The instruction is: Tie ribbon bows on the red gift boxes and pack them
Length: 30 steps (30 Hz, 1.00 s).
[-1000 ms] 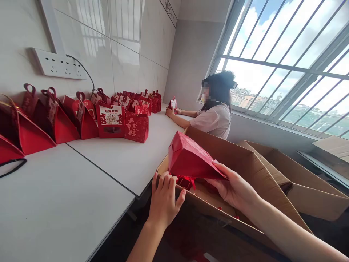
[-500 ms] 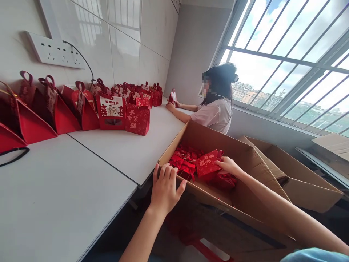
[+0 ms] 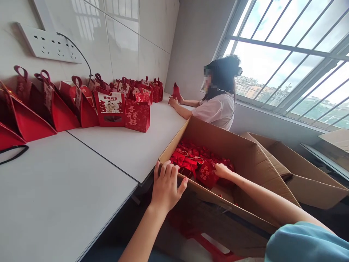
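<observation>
My left hand (image 3: 166, 183) grips the near rim of a big open cardboard box (image 3: 247, 156), fingers curled over its edge. My right hand (image 3: 222, 170) reaches deep into the box and rests on a red gift box with gold characters (image 3: 206, 174), fingers closed on its top edge. Several more red gift boxes (image 3: 191, 153) lie packed inside the carton beside it.
A white table (image 3: 68, 189) stands to the left, with a row of red gift bags (image 3: 110, 107) along the tiled wall. A power strip (image 3: 45, 43) hangs above. Another person (image 3: 218, 105) sits at the far end holding a red bag. More cardboard boxes (image 3: 305, 182) stand to the right.
My right hand carried the red gift box from above the carton's rim down into the carton among the others. My left hand stayed on the rim.
</observation>
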{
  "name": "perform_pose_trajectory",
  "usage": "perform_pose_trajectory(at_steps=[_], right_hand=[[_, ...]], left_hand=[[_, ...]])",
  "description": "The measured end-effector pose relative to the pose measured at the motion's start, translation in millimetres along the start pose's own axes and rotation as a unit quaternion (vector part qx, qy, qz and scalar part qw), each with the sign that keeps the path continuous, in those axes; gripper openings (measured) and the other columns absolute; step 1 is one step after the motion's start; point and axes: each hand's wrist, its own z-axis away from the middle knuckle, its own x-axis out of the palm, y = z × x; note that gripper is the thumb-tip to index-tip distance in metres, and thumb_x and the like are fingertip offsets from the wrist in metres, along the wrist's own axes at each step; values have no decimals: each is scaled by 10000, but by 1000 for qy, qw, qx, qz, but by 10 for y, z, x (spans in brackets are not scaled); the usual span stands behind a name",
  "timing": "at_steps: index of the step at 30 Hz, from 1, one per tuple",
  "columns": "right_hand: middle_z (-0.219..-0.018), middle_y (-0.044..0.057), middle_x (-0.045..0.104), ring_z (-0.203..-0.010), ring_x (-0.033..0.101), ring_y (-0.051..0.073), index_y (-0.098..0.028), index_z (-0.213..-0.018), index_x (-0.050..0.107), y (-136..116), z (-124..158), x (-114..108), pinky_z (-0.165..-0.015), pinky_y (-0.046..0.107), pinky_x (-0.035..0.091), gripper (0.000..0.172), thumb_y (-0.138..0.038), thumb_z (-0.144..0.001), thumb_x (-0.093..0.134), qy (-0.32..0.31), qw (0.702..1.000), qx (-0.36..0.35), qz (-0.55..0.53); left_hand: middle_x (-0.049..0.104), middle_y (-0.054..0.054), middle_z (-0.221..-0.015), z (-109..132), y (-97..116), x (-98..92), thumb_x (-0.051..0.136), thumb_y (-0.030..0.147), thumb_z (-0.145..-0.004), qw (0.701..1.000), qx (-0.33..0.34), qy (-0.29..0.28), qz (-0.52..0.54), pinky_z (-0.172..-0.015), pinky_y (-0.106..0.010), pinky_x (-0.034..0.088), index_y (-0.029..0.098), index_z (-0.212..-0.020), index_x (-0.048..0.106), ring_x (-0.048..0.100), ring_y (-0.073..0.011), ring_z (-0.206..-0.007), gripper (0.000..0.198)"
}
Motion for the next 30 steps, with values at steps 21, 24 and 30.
perform_pose_trajectory(at_steps=[21,24,30], right_hand=[[-1123,77,630,-995,627,193,-141,-1114,606,505,58,300,-867,399,529,271,-335,-926,576,-113,980,-105,127],[-1068,68,654,-960,639,180,-135,-1055,628,465,69,287,-862,387,528,235,-323,-920,585,-127,976,-130,116],[-888,101,729,-852,690,210,-140,-876,722,321,157,252,-716,257,488,113,-140,-779,665,-143,970,-185,72]], left_hand=[[643,-67,-1031,-16,-169,-145,531,344,-875,996,59,-73,-5,-1151,-458,132,216,-1070,507,543,-266,-1157,234],[632,-80,-1038,-28,-165,-133,532,347,-867,994,63,-86,-10,-1154,-477,131,211,-1071,508,534,-277,-1160,246],[612,-104,-1029,-18,-155,-169,567,341,-840,993,71,-90,-15,-1160,-495,128,173,-1086,510,513,-298,-1166,303]])
